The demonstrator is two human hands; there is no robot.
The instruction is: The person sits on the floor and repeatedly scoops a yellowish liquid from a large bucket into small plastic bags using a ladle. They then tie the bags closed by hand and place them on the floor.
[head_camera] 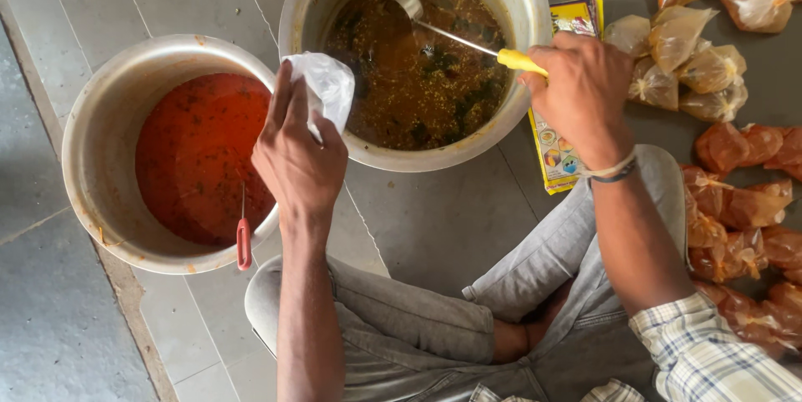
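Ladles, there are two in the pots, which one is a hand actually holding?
The yellow-handled ladle, dipped in the brown-liquid pot, gripped by the right hand. The red-handled ladle leans untouched in the red-sauce pot.

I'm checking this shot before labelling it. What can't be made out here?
- Head view: ladle bowl sits in the brown liquid; contents unclear.
- Plastic bag: its opening is hidden by the left hand.
- Red-handled ladle: bowl is sunk in the red sauce.
- Filled bags: cut off at the right edge.
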